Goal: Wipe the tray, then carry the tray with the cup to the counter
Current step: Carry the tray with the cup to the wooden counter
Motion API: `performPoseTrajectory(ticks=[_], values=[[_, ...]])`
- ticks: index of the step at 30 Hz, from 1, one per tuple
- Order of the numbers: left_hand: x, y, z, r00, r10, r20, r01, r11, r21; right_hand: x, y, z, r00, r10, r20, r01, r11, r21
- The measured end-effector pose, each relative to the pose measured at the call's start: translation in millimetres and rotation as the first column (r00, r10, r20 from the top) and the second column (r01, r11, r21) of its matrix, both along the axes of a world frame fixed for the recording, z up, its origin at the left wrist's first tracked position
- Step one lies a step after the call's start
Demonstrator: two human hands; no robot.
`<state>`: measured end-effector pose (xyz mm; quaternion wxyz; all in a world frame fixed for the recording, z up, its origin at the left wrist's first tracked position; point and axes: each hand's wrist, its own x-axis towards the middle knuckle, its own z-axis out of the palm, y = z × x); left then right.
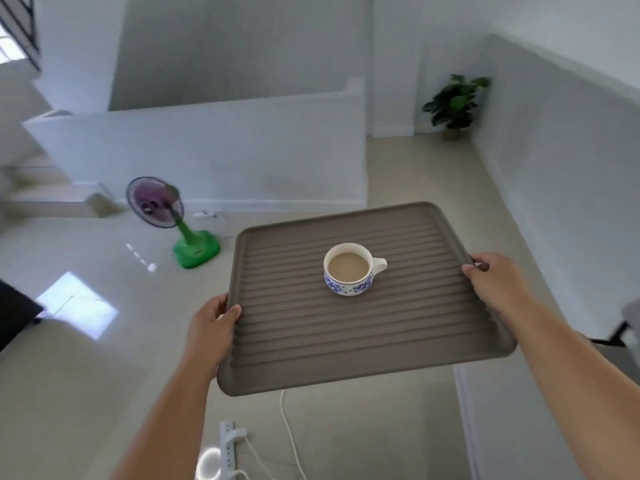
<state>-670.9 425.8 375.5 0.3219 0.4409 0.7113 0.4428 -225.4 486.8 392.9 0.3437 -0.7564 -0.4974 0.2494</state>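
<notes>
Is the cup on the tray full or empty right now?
Nearly full. The cup stands upright on the tray, with pale brown liquid sitting a little below its rim.

Ribbed tray (398, 327) carries the cup (349, 270).

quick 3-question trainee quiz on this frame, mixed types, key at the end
1. True or false: the white cup with blue floral pattern lies tipped over on the brown ribbed plastic tray.
2. Which grips the tray's right edge? A) left hand B) right hand C) neither
3. Fill in: the cup's handle points toward the ____ hand.

Key: 1 false, it stands upright with milky drink inside; 2 B; 3 right.
</notes>
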Motion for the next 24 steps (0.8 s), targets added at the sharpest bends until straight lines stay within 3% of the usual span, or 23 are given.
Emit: performPoseTrajectory(ticks=[12,24], values=[[-92.0,55.8,-15.5,0.918,0.383,0.099,-0.387,0.922,0.017,-143.3,231.3,-2.0,0.918,0.396,-0.036,-0.395,0.918,0.039],[-128.9,104.6,-6.7,0.700,0.705,0.117,-0.711,0.703,0.023,-297.5,393.7,18.7,0.701,0.713,0.013,-0.713,0.701,0.006]])
